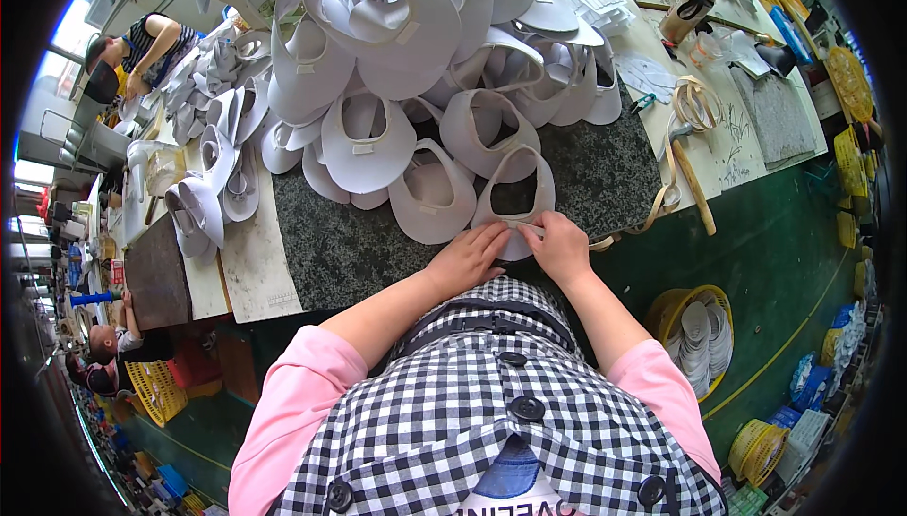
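A pale grey visor-shaped piece [516, 197] lies on the dark speckled stone slab [605, 171] at the near table edge. My left hand [470, 256] presses on its near strap end, fingers together. My right hand [559, 244] pinches the same strap [529, 226] from the right side. Both hands touch the piece at its closure. A large heap of similar pale visor pieces [397, 53] is piled just behind it.
A wooden-handled hammer [693, 180] and tan strap loops [697, 105] lie to the right on the table. A yellow basket [694, 341] with white pieces stands on the green floor at right. Other people work at the far left [142, 43] and lower left [109, 341].
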### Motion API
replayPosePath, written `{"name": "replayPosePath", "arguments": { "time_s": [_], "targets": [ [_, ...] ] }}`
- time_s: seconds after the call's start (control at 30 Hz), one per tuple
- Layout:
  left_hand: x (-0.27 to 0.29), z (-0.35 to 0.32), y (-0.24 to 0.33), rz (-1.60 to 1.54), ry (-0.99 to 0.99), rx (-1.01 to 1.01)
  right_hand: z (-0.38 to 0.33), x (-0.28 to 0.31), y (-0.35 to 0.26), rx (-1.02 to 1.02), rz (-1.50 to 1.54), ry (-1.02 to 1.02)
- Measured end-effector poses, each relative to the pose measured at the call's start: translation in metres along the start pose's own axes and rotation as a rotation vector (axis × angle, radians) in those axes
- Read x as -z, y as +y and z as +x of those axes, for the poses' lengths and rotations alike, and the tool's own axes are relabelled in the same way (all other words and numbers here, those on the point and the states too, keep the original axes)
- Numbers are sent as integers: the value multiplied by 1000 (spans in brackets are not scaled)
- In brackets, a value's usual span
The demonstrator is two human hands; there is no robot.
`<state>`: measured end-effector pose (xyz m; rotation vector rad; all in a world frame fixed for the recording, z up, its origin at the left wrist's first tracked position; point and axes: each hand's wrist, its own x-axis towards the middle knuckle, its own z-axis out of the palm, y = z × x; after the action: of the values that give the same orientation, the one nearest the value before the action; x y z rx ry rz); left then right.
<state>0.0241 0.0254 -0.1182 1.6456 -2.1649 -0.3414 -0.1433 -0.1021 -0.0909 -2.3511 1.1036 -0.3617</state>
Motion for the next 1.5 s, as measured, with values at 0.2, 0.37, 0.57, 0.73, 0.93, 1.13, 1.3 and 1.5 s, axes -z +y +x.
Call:
{"name": "replayPosePath", "arguments": {
  "time_s": [0.2, 0.37, 0.57, 0.73, 0.93, 1.13, 1.3, 1.5],
  "targets": [
    [13, 30, 8, -16, -10, 109, -3, 0, 4, 4, 26, 14],
    [18, 49, 7, -104, -69, 386, -6, 3, 2, -44, 104, -48],
    [31, 54, 28, -263, 11, 441, -16, 14, -4, -95, 188, -50],
    [32, 54, 33, -376, 135, 476, -19, 23, -9, -114, 249, -54],
    [34, 55, 38, -391, 230, 448, -19, 22, -17, -94, 240, 9],
    [57, 56, 49, -383, 296, 400, -9, 25, 7, -92, 133, 250],
    [116, 64, 55, -302, 406, 263, -11, 53, 39, -263, 235, 288],
    [251, 93, 25, 186, 917, 43, -30, 37, 28, -279, 297, 210]
  ]
}}
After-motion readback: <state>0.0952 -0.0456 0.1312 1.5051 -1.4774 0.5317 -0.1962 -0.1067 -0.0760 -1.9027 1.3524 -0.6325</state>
